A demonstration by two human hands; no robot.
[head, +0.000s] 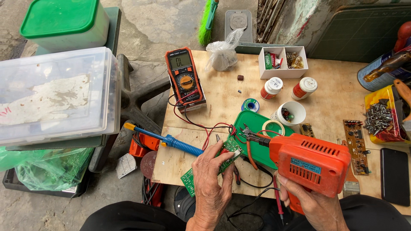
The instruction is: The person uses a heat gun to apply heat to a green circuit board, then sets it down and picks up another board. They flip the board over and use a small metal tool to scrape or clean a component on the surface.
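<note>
My left hand [212, 182] grips a green circuit board [231, 147] at the near edge of the plywood table [334, 85]. My right hand [314, 204] holds an orange soldering gun [310, 162] by its grip, with its tip [250, 136] pointing left at the board's far end. Red and black probe leads run from the board area back to an orange multimeter [185, 77]. A blue desoldering pump [165, 139] lies just left of my left hand.
A green lid [253, 122] with a tape roll [273, 127], a white cup [292, 113], two small bottles, a solder reel, a divided white box, brown circuit boards, a tray of screws [379, 117] and a black phone [394, 175] crowd the table. Plastic boxes stack at left.
</note>
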